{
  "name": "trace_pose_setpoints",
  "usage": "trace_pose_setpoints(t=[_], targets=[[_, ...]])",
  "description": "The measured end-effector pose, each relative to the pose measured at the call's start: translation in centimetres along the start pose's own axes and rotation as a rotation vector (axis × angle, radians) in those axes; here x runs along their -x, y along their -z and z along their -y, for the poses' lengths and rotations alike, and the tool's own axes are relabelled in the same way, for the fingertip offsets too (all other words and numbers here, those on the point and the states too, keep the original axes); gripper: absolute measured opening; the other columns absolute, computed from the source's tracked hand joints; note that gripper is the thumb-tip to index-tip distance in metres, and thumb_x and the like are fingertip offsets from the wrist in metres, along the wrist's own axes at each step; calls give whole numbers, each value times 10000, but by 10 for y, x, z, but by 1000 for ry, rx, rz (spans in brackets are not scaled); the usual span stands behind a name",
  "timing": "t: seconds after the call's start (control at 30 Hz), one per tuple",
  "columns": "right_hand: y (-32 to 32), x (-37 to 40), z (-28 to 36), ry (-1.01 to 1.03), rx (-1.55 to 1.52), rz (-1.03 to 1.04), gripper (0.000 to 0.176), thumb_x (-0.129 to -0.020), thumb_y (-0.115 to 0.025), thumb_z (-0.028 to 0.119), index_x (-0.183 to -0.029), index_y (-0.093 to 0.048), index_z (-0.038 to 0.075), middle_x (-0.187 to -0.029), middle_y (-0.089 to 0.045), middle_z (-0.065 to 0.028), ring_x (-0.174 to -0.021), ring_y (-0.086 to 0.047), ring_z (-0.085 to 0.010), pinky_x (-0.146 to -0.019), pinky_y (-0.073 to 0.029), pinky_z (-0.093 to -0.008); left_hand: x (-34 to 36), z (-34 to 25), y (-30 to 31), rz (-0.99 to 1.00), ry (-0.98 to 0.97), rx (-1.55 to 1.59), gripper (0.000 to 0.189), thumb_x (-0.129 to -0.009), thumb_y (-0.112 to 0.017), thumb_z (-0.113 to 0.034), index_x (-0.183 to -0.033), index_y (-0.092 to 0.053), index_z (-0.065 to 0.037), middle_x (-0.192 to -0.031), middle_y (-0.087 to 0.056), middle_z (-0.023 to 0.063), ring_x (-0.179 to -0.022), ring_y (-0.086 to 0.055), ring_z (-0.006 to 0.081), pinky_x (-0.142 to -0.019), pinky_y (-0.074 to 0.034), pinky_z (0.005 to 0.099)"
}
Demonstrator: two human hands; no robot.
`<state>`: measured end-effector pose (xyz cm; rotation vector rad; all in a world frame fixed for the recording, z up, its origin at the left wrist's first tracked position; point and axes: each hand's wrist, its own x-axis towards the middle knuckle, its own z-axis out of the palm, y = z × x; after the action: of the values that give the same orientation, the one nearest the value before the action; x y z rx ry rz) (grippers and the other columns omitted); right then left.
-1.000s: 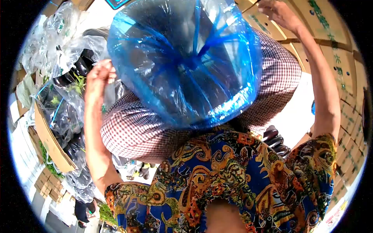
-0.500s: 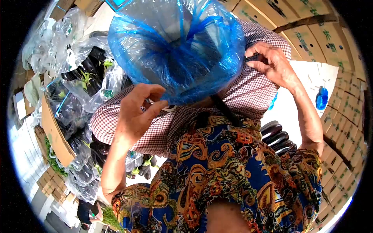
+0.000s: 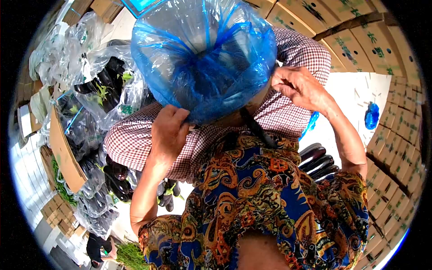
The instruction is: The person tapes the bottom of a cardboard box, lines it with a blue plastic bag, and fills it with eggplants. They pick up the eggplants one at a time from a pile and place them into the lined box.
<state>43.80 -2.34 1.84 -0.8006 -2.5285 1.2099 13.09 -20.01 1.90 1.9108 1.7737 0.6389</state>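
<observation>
A thin blue plastic bag (image 3: 211,85) stands with its mouth spread wide between my knees, gathered into folds at its middle. My left hand (image 3: 171,128) is at the bag's lower left rim, its thumb and fingers pinched together on the plastic edge. On the other side, my right hand (image 3: 299,87) has its fingers closed at the bag's right rim, over the checked trousers (image 3: 306,51). A dark strip (image 3: 257,128) lies below the bag, against the patterned shirt.
Eggplants (image 3: 108,83) in clear bags and a cardboard flap (image 3: 65,150) are at the left. Several eggplants (image 3: 317,161) lie right of my waist. Stacked cartons (image 3: 369,45) line the right. A blue plastic bundle (image 3: 371,116) lies near them. Another person (image 3: 99,247) is at the lower left.
My left hand has moved right and up, and its fingers have closed at the rim. My right hand has moved left to the bag's edge. The bag's rim has shifted slightly.
</observation>
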Motion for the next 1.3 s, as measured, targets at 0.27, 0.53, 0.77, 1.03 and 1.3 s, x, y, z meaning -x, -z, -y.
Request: trace_pose_setpoints(t=[0.27, 0.53, 0.77, 1.03, 1.3], targets=[[-28, 12, -6, -530, -477, -217, 241, -927, -595, 289, -955, -555, 53, -745, -524, 10, -661, -471, -75, -609, -411, -242, 6, -34, 22, -208, -96, -23, 241, -676, -630, 64, -906, -627, -6, -916, -586, 131, -812, -584, 283, -697, -486, 344], [-17, -23, 18, -66, 29, -364, 303, -842, -627, 109, -1132, -563, 50, -928, -590, -102, -730, -570, -228, -672, -464, -329, 1, -35, 36, -389, -195, -99, 263, -718, -586, 104, -960, -650, 21, -939, -623, 139, -819, -604, 278, -719, -494, 331], [-5, -47, 12, 57, 190, -193, 143, -790, -656, 57, -912, -586, 32, -738, -540, -90, -683, -552, -240, -635, -448, -362, 0, -30, 47, -436, -188, -138, 206, -750, -570, 80, -940, -645, 50, -953, -642, 161, -841, -621, 297, -781, -490, 350], [30, -63, 30, -5, -242, -289, 118, -879, -597, 170, -874, -532, 72, -1027, -639, -70, -813, -566, -147, -715, -481, -308, -13, -15, 68, -560, -142, -185, 208, -804, -555, 66, -980, -656, 24, -999, -661, 140, -956, -630, 267, -874, -474, 344], [20, -101, 22, 36, 138, 105, 296, -856, -651, 211, -1106, -597, 61, -804, -612, -89, -785, -601, -209, -715, -464, -387, -55, -19, 91, -548, -143, -69, 192, -847, -571, 32, -1015, -661, 7, -1019, -664, 127, -977, -625, 219, -876, -461, 308]])
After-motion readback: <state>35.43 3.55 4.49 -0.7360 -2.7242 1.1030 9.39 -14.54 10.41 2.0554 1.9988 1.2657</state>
